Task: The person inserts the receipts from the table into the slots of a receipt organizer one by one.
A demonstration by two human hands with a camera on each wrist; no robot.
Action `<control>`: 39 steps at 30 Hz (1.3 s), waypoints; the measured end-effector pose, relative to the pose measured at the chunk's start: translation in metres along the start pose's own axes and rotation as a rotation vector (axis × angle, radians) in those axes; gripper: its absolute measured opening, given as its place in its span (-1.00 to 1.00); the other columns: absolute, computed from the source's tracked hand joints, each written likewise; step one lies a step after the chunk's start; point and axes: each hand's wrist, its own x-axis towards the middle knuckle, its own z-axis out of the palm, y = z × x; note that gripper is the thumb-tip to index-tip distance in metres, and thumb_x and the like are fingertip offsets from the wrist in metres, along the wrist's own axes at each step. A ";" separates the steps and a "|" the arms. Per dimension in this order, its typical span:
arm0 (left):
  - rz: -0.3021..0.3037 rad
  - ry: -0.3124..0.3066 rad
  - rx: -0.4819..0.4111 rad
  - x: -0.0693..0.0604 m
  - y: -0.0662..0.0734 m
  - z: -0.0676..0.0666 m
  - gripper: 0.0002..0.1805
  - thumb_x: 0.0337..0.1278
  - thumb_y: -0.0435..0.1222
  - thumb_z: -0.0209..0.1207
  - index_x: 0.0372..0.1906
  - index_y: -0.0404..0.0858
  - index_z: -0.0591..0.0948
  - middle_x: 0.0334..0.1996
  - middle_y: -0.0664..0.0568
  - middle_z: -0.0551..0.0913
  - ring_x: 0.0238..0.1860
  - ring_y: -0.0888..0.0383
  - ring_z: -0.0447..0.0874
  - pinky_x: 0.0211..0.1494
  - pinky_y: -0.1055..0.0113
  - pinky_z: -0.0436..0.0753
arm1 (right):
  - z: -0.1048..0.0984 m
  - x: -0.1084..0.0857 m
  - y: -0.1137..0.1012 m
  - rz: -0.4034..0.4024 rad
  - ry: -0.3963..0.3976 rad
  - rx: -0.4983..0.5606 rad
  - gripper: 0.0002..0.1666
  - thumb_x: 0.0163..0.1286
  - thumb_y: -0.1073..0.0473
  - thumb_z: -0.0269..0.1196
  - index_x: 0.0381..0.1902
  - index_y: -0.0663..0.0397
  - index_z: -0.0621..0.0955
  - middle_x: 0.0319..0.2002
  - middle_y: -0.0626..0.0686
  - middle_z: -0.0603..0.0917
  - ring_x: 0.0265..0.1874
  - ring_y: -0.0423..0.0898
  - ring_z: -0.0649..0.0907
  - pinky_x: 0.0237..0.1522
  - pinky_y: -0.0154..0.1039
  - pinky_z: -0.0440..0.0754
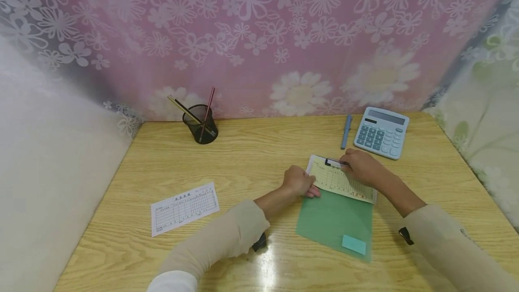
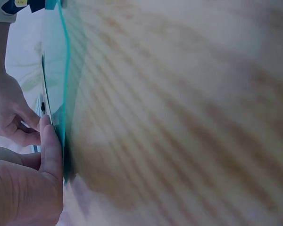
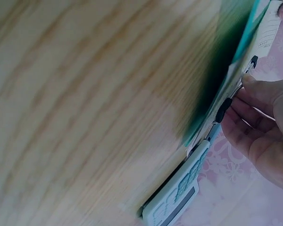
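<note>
A green clipboard [image 1: 334, 220] lies on the table with a yellow printed form [image 1: 334, 179] across its upper half. My right hand [image 1: 365, 168] pinches the metal clip [image 1: 333, 162] at the top edge; in the right wrist view the thumb and fingers of that hand [image 3: 269, 120] are on the clip [image 3: 221, 110]. At the form's left edge, my left hand [image 1: 299, 181] grips the paper between thumb and fingers. The left wrist view shows this hand [image 2: 28, 181] beside the board's edge, its fingertips partly hidden.
A white printed form [image 1: 185, 208] lies at the left. Behind stand a black mesh cup [image 1: 201, 130] with pencils, a blue pen [image 1: 346, 132] and a light blue calculator [image 1: 381, 133]. A teal sticky note [image 1: 354, 244] is on the clipboard's lower right.
</note>
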 end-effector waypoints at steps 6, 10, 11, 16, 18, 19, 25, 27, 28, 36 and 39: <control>-0.010 0.005 -0.009 0.003 0.004 0.000 -0.76 0.26 -0.34 0.14 -0.33 -0.50 0.64 -0.67 -0.11 0.71 -0.59 0.05 0.75 -0.62 0.47 0.65 | -0.001 0.001 -0.001 0.011 -0.002 -0.005 -0.81 0.26 0.33 0.26 -0.18 0.32 0.66 -0.36 0.11 0.62 -0.38 -0.02 0.61 -0.30 -0.06 0.62; -0.016 0.006 0.000 0.004 0.004 0.000 -0.75 0.27 -0.35 0.13 -0.40 -0.49 0.64 -0.68 -0.11 0.70 -0.60 0.05 0.74 -0.63 0.47 0.64 | -0.002 0.001 -0.003 0.016 -0.006 -0.008 -0.80 0.26 0.32 0.26 -0.17 0.31 0.66 -0.34 0.11 0.62 -0.36 0.00 0.62 -0.28 -0.05 0.64; -0.015 0.007 0.000 0.004 0.004 0.000 -0.75 0.27 -0.35 0.12 -0.42 -0.48 0.63 -0.68 -0.11 0.70 -0.60 0.05 0.74 -0.63 0.47 0.64 | -0.002 0.001 -0.003 0.014 -0.007 -0.010 -0.80 0.26 0.32 0.26 -0.17 0.31 0.65 -0.34 0.11 0.62 -0.36 0.00 0.62 -0.28 -0.05 0.63; 0.003 0.012 0.011 0.006 0.003 0.000 -0.71 0.28 -0.35 0.11 -0.51 -0.45 0.63 -0.68 -0.12 0.70 -0.61 0.06 0.74 -0.63 0.47 0.65 | -0.004 0.000 -0.005 0.014 -0.027 -0.021 -0.81 0.27 0.30 0.26 -0.18 0.30 0.65 -0.35 0.10 0.60 -0.37 -0.02 0.60 -0.33 -0.09 0.61; 0.007 0.012 0.014 0.007 0.003 0.001 -0.71 0.28 -0.35 0.11 -0.52 -0.44 0.62 -0.68 -0.12 0.70 -0.61 0.06 0.74 -0.63 0.47 0.65 | -0.004 0.000 -0.005 0.015 -0.038 -0.027 -0.81 0.27 0.29 0.26 -0.18 0.29 0.64 -0.34 0.10 0.60 -0.37 -0.02 0.60 -0.35 -0.11 0.60; 0.005 0.013 0.014 0.007 0.003 0.001 -0.71 0.28 -0.36 0.11 -0.52 -0.44 0.62 -0.68 -0.12 0.70 -0.61 0.07 0.74 -0.63 0.47 0.65 | -0.004 0.000 -0.005 0.016 -0.040 -0.031 -0.81 0.27 0.29 0.26 -0.18 0.28 0.64 -0.34 0.10 0.60 -0.37 -0.02 0.60 -0.35 -0.11 0.60; -0.008 0.025 0.012 0.010 0.004 0.005 -0.73 0.27 -0.36 0.12 -0.52 -0.44 0.59 -0.71 -0.12 0.69 -0.61 0.05 0.74 -0.63 0.45 0.65 | -0.004 0.000 -0.003 0.036 -0.049 -0.051 -0.81 0.26 0.28 0.27 -0.18 0.28 0.64 -0.34 0.10 0.59 -0.36 -0.01 0.61 -0.32 -0.09 0.62; -0.012 0.023 0.010 0.009 0.004 0.005 -0.73 0.27 -0.36 0.12 -0.52 -0.45 0.59 -0.71 -0.13 0.69 -0.61 0.04 0.74 -0.62 0.44 0.66 | -0.004 0.000 -0.003 0.041 -0.050 -0.056 -0.79 0.26 0.28 0.28 -0.17 0.28 0.64 -0.34 0.10 0.59 -0.36 0.00 0.61 -0.32 -0.09 0.62; -0.010 0.017 0.012 0.009 0.004 0.004 -0.73 0.27 -0.36 0.12 -0.52 -0.44 0.58 -0.71 -0.13 0.69 -0.61 0.04 0.74 -0.62 0.44 0.66 | -0.004 0.001 -0.003 0.042 -0.050 -0.058 -0.79 0.26 0.27 0.28 -0.17 0.28 0.64 -0.34 0.10 0.59 -0.36 0.00 0.61 -0.32 -0.09 0.62; 0.117 -0.083 0.100 -0.004 -0.002 -0.025 -0.71 0.25 -0.27 0.17 -0.44 -0.45 0.66 -0.62 -0.11 0.72 -0.56 0.06 0.75 -0.46 0.39 0.72 | -0.002 0.001 -0.003 0.040 -0.049 -0.007 -0.79 0.24 0.29 0.29 -0.18 0.28 0.65 -0.33 0.11 0.60 -0.40 -0.06 0.59 -0.38 -0.15 0.60; 0.213 -0.133 0.139 -0.013 -0.007 -0.052 -0.71 0.27 -0.23 0.16 -0.28 -0.44 0.64 -0.47 -0.12 0.74 -0.44 0.05 0.76 -0.33 0.33 0.75 | -0.002 0.001 -0.003 0.035 -0.057 0.000 -0.81 0.24 0.29 0.29 -0.19 0.27 0.65 -0.35 0.10 0.60 -0.42 -0.08 0.57 -0.41 -0.18 0.58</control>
